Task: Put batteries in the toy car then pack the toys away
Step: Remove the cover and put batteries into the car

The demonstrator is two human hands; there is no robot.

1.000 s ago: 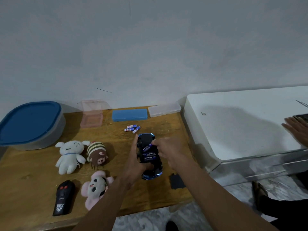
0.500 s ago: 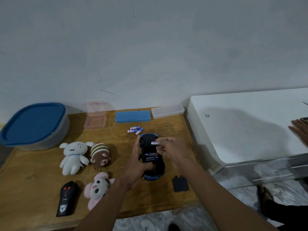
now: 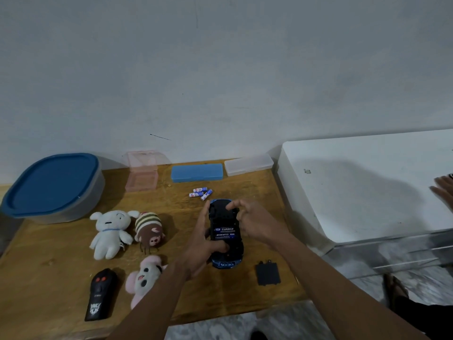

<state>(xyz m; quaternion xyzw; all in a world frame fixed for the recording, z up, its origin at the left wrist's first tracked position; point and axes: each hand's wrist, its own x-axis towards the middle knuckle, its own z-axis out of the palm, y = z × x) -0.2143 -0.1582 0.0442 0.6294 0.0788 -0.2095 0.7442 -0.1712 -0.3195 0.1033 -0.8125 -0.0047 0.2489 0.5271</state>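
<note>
Both arms reach in from the bottom edge, so the rest of the person is cut off. Near the front of the wooden table (image 3: 36, 278) lie a black remote control (image 3: 100, 294), a pink and white plush toy (image 3: 144, 276) partly hidden by the left arm, and a flat black battery cover (image 3: 268, 273).

In the middle lies the toy car (image 3: 226, 262), upside down. The left hand (image 3: 203, 244) grips its side, with the thumb across the bottom. Two batteries in the car (image 3: 225, 232) sit side by side in the open slot. The right hand (image 3: 255, 222) is over the far end of the car. Its fingers are bent loosely and hold nothing that can be seen.

To the left lie a white plush dog (image 3: 110, 231) and a striped brown plush toy (image 3: 149, 229). Just past the car lie three loose batteries (image 3: 201, 192).

At the back are a tub with a blue lid (image 3: 52, 185), a clear pink box (image 3: 143, 174), a blue case (image 3: 197, 173) and a clear case (image 3: 248, 164).

On the right is a white chest (image 3: 367, 180). Another person's hand (image 3: 443, 190) rests on it, cut off by the edge.
</note>
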